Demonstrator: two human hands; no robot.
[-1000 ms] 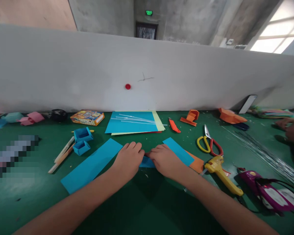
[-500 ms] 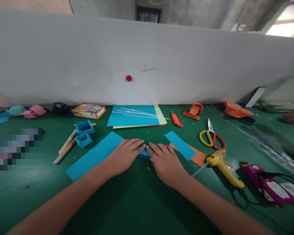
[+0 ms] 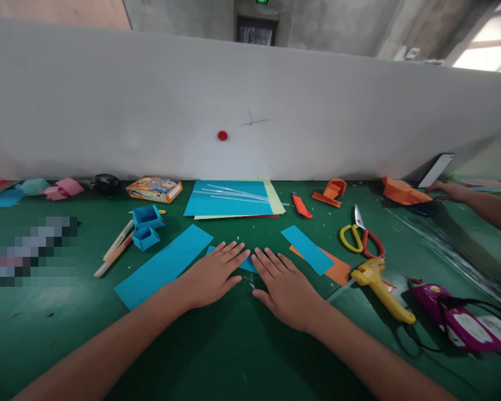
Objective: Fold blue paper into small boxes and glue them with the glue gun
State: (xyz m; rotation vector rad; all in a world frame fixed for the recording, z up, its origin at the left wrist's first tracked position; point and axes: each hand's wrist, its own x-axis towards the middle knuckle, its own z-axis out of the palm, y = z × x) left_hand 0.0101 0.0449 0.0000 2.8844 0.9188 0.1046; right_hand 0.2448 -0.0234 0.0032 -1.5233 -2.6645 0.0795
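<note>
My left hand (image 3: 215, 273) lies flat, fingers stretched out, over a small piece of blue paper (image 3: 247, 264) on the green table. Opposite it, my right hand (image 3: 284, 287) is also flat, its fingertips at the right end of that piece. Most of the paper is hidden beneath the hands. A larger blue paper strip (image 3: 161, 270) lies left of my left hand. Beyond my right hand, a narrow blue strip (image 3: 308, 249) rests partly over an orange piece of paper (image 3: 339, 269).
Right of me lie scissors (image 3: 361, 234), a yellow glue gun (image 3: 382, 289) and a purple corded device (image 3: 455, 314). Stacked paper sheets (image 3: 229, 205) with clear glue sticks and an orange cutter (image 3: 301, 205) lie ahead. Folded blue boxes (image 3: 147, 225) stand left. Another person's hand (image 3: 446, 191) reaches in at far right.
Both my hands have flattened, with thumbs now spread toward me, and more of the small blue paper shows at the left. The other person's arm has reached farther in from the right.
</note>
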